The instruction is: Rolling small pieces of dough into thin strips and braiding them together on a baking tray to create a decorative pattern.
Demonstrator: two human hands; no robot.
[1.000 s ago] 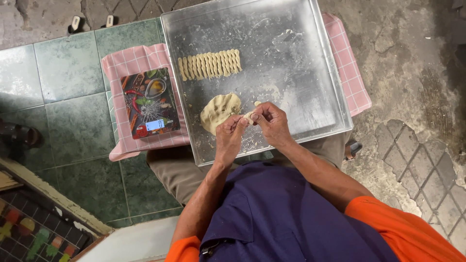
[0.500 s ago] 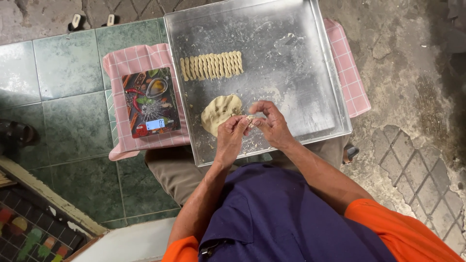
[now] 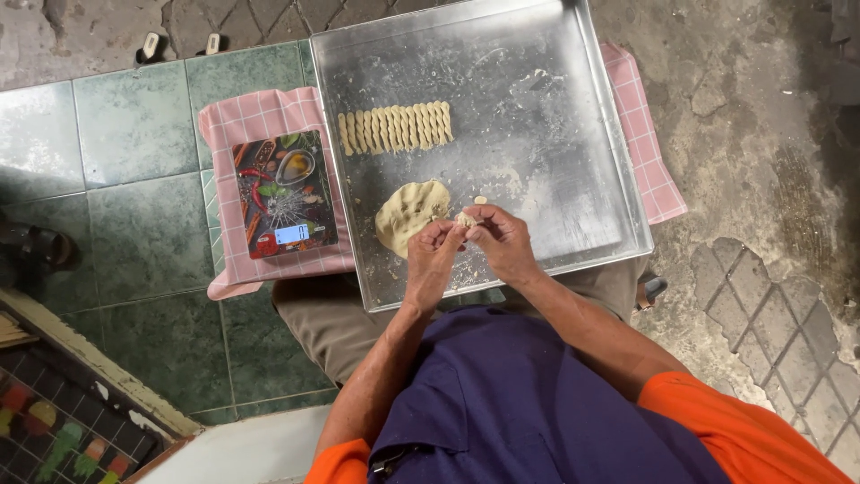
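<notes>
My left hand (image 3: 433,254) and my right hand (image 3: 501,240) meet over the near part of a large metal tray (image 3: 555,108), pinching a small piece of dough (image 3: 465,219) between their fingertips. Just left of the hands lies a flat lump of pale dough (image 3: 408,211) on the tray. Farther back, a row of several thin ridged dough strips (image 3: 395,129) stands side by side. A tiny dough crumb (image 3: 480,200) lies beside my right fingers.
A kitchen scale with a colourful printed top (image 3: 284,194) rests on a pink checked cloth (image 3: 255,116) left of the tray. Green floor tiles (image 3: 116,170) lie to the left, rough concrete (image 3: 761,134) to the right. A patterned grate (image 3: 54,421) is at bottom left.
Both hands stay over the tray's near part, and their fingers have worked the small dough piece closer together between the fingertips. The view shifted slightly.
</notes>
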